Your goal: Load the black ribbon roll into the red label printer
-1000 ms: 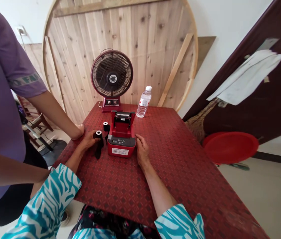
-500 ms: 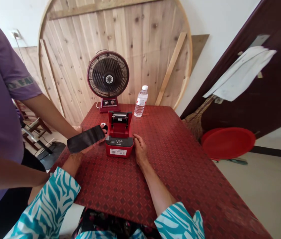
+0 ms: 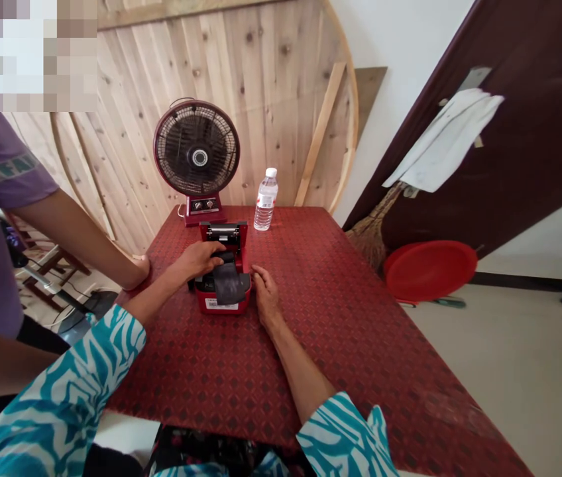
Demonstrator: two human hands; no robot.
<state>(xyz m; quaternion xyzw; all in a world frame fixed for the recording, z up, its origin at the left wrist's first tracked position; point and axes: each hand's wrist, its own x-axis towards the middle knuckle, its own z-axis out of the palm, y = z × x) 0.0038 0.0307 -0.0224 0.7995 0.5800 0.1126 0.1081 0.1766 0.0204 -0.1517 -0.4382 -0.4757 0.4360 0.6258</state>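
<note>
A small red and black printer stands on the table in front of me with its lid tipped up and back. My left hand reaches into its open bay from the left, fingers closed on a black roll. The roll's loose strip hangs forward over the printer's front panel and partly covers the label there. At the printer's right side my right hand rests on the table with curled fingers, its fingertips against or very near the casing. Whether it grips anything I cannot make out.
A dark red fan and a water bottle stand behind the printer on the patterned red table. At left, another person's hand leans on the table edge. A red basin and a broom are at right.
My left hand has brought the black roll from the printer's left side into its open bay. The strip now drapes over the front. The other person's hand has drawn back left.
</note>
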